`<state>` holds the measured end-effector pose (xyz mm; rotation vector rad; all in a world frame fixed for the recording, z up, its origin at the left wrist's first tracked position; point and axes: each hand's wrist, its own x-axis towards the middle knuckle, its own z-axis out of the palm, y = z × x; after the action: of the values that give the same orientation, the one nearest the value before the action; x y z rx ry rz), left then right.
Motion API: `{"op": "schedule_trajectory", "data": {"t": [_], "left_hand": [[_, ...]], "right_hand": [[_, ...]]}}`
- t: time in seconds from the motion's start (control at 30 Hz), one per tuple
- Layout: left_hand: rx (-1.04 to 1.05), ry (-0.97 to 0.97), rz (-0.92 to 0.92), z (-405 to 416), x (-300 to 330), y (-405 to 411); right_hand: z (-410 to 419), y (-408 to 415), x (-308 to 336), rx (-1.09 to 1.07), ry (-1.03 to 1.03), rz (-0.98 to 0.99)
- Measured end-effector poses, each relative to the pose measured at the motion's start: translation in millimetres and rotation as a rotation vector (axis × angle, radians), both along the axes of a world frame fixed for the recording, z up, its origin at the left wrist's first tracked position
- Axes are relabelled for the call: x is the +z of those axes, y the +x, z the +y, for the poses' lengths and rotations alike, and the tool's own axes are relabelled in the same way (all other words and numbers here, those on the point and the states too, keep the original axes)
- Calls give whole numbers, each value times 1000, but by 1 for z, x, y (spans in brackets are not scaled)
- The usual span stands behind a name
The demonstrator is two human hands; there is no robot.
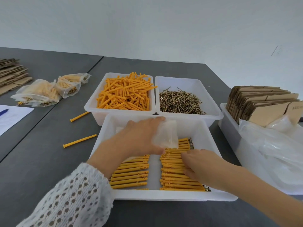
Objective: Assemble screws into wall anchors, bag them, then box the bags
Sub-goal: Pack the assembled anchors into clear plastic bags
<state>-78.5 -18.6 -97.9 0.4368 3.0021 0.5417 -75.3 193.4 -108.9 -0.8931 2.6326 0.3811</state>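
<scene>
A white tray (218, 161) in front of me holds two rows of assembled orange anchors (131, 176) with screws in them. My left hand (139, 136) holds a small clear plastic bag (167, 135) over the far part of this tray. My right hand (201, 164) reaches into the right row of anchors (173, 163), with its fingers curled round some of them. Behind stand a tray of loose orange anchors (124, 92) and a tray of brass screws (180, 102).
Several filled bags (47, 90) lie at the far left beside flat cardboard (11, 74). Two loose anchors (80, 141) lie on the grey table. A bin at right (229, 125) holds folded cartons (262, 104) and clear bags (275, 151). Paper and a blue pen (4, 112) sit at the left edge.
</scene>
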Motion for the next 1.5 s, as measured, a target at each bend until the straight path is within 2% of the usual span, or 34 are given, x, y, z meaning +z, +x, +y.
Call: {"op": "schedule_trajectory", "data": {"t": [0.23, 0.4, 0.5, 0.57, 0.73, 0.9, 1.0, 1.07, 1.33, 1.5], "left_hand": [[-31, 142, -41, -8, -3, -26], [-15, 103, 1, -9, -21, -23], [-30, 53, 37, -9, -21, -22], [-44, 50, 27, -10, -21, -21], [-33, 162, -13, -13, -19, -23], [-19, 372, -78, -19, -21, -25], [-28, 486, -138, -16, -18, -24], [-33, 540, -179, -13, -15, -22], [-69, 674, -337, -4, -5, -19], [-9, 717, -426, -6, 3, -20]], "right_hand": [[5, 2, -5, 109, 133, 127], [3, -5, -9, 161, 153, 144], [4, -10, -8, 168, 107, 134], [6, -13, -4, 131, 70, 58], [8, -27, 30, -58, -59, -158], [16, -46, 81, -195, -90, 11], [13, -57, 106, -236, -228, 57], [4, -62, 113, -225, -307, 37], [-54, -68, 83, -26, -295, -59], [-55, -75, 63, -3, -567, -236]]}}
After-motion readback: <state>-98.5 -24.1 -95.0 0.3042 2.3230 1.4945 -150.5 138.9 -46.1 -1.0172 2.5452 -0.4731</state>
